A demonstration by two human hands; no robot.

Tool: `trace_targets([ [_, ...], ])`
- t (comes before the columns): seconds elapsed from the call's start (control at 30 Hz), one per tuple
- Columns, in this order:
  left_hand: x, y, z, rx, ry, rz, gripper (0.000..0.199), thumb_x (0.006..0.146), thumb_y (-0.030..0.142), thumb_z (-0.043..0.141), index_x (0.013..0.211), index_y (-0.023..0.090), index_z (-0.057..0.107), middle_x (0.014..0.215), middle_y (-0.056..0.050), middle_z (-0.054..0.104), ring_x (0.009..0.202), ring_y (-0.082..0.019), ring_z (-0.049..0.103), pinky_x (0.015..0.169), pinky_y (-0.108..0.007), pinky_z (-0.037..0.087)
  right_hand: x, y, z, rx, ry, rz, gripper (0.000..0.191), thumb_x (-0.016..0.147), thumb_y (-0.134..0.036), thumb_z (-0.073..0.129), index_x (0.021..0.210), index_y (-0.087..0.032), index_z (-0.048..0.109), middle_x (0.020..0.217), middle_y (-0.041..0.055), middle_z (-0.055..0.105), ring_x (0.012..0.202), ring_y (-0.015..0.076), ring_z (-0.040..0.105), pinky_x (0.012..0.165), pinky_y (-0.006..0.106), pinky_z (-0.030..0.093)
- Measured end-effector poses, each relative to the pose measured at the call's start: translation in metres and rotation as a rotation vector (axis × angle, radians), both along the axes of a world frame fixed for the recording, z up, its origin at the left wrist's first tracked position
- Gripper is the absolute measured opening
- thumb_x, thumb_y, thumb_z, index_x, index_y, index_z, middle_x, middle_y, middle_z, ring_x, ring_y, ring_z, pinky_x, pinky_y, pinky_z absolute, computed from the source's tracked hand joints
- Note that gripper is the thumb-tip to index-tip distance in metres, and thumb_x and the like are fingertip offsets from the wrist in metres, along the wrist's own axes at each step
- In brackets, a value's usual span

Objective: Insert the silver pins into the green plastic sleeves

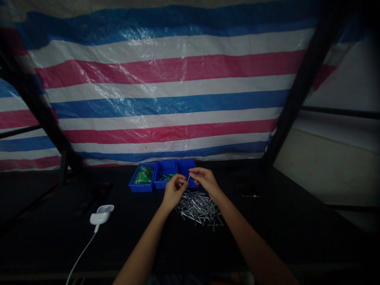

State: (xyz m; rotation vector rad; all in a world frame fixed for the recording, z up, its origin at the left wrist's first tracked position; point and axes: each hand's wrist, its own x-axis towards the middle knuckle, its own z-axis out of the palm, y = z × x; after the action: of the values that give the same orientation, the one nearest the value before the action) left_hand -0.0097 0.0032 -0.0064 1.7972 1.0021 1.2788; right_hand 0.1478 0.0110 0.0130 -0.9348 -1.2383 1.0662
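My left hand [174, 190] and my right hand [205, 181] meet above the middle of the table, fingertips almost together. Between them is a thin, pale metal screw or nail [189, 178], pinched by both hands; its exact kind is too small to make out. Below and partly behind my wrists spreads a loose pile of silver metal screws or nails [197, 206]. Just beyond my hands stands a blue bin [185, 163], partly hidden by my fingers. The middle blue bin [166, 163] holds some small green pieces [166, 177].
At the left of the row, another blue bin [141, 188] contains green items in clear plastic [144, 174]. A white device with a cable [101, 215] lies at left. A dark phone-like object [250, 192] rests at right. Striped sheeting [172, 103] hangs behind the black table [133, 241].
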Motion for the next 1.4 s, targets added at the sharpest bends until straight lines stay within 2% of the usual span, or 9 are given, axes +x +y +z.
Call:
trace_targets([
  [0.2, -0.003, 0.001, 0.0, 0.046, 0.013, 0.092, 0.024, 0.077, 0.033, 0.059, 0.094, 0.016, 0.057, 0.079, -0.002, 0.062, 0.059, -0.008, 0.048, 0.056, -0.02, 0.036, 0.009, 0.007, -0.004, 0.047, -0.064, -0.139, 0.036, 0.063, -0.042, 0.067, 0.085, -0.013, 0.067, 0.064, 0.0037, 0.065, 0.045, 0.0103, 0.051, 0.043, 0.022, 0.04],
  [0.37, -0.004, 0.002, -0.001, 0.055, 0.021, 0.118, 0.024, 0.077, 0.034, 0.059, 0.093, 0.016, 0.058, 0.079, -0.002, 0.062, 0.059, -0.009, 0.048, 0.055, -0.02, 0.036, 0.015, 0.013, -0.012, 0.167, -0.331, -0.275, 0.028, 0.069, -0.037, 0.061, 0.083, -0.014, 0.068, 0.08, 0.0075, 0.069, 0.049, 0.0117, 0.055, 0.048, 0.024, 0.043],
  [0.57, -0.004, 0.002, 0.0, 0.063, 0.042, 0.133, 0.022, 0.077, 0.033, 0.058, 0.091, 0.016, 0.058, 0.077, -0.001, 0.061, 0.058, -0.009, 0.048, 0.053, -0.02, 0.035, 0.014, 0.008, -0.012, 0.185, -0.609, -0.319, 0.017, 0.072, -0.028, 0.057, 0.082, -0.021, 0.068, 0.08, 0.002, 0.07, 0.052, 0.0121, 0.057, 0.054, 0.024, 0.043],
  [0.77, -0.005, 0.001, 0.003, 0.075, 0.056, 0.139, 0.021, 0.078, 0.032, 0.057, 0.09, 0.016, 0.058, 0.077, -0.001, 0.061, 0.057, -0.009, 0.048, 0.053, -0.02, 0.035, 0.011, 0.002, -0.006, 0.213, -0.663, -0.3, 0.017, 0.073, -0.027, 0.056, 0.083, -0.02, 0.068, 0.078, 0.0021, 0.069, 0.051, 0.0115, 0.054, 0.053, 0.024, 0.041],
  [0.9, -0.003, -0.005, 0.008, 0.095, 0.11, 0.148, 0.02, 0.079, 0.032, 0.055, 0.09, 0.016, 0.058, 0.076, -0.001, 0.062, 0.056, -0.009, 0.049, 0.051, -0.02, 0.036, 0.006, -0.006, 0.001, 0.278, -0.684, -0.158, 0.017, 0.075, -0.028, 0.056, 0.084, -0.019, 0.068, 0.08, 0.0021, 0.069, 0.052, 0.01, 0.053, 0.052, 0.021, 0.039],
  [1.07, -0.009, -0.017, 0.02, 0.272, 0.289, 0.243, 0.017, 0.084, 0.03, 0.049, 0.092, 0.018, 0.058, 0.08, -0.002, 0.062, 0.064, -0.012, 0.053, 0.06, -0.023, 0.041, 0.0, -0.021, 0.01, 0.306, -0.904, -0.051, 0.016, 0.077, -0.033, 0.056, 0.081, -0.023, 0.068, 0.07, -0.0011, 0.066, 0.056, 0.0105, 0.055, 0.052, 0.021, 0.034],
  [1.13, -0.026, -0.02, 0.029, 0.365, 0.373, 0.321, 0.017, 0.085, 0.03, 0.047, 0.093, 0.019, 0.058, 0.086, -0.004, 0.062, 0.072, -0.014, 0.055, 0.069, -0.026, 0.043, -0.001, -0.024, 0.011, 0.276, -1.0, 0.011, 0.016, 0.076, -0.036, 0.059, 0.08, -0.024, 0.069, 0.067, -0.0018, 0.066, 0.057, 0.0112, 0.057, 0.052, 0.021, 0.034],
  [1.23, -0.077, -0.022, 0.047, 0.434, 0.502, 0.547, 0.021, 0.084, 0.034, 0.047, 0.094, 0.019, 0.058, 0.09, -0.006, 0.061, 0.082, -0.019, 0.056, 0.079, -0.031, 0.042, -0.001, -0.025, 0.009, 0.22, -1.131, 0.106, 0.019, 0.071, -0.041, 0.063, 0.08, -0.026, 0.07, 0.066, -0.0015, 0.067, 0.059, 0.0132, 0.06, 0.053, 0.022, 0.034],
  [1.4, -0.194, -0.021, 0.063, 0.175, 0.856, 1.023, 0.048, 0.08, 0.046, 0.045, 0.119, 0.02, 0.05, 0.118, -0.013, 0.051, 0.105, -0.032, 0.048, 0.087, -0.046, 0.038, -0.002, -0.023, 0.003, 0.201, -1.252, 0.12, 0.023, 0.069, -0.043, 0.066, 0.084, -0.027, 0.07, 0.072, 0.0012, 0.069, 0.068, 0.0177, 0.063, 0.057, 0.023, 0.038],
])
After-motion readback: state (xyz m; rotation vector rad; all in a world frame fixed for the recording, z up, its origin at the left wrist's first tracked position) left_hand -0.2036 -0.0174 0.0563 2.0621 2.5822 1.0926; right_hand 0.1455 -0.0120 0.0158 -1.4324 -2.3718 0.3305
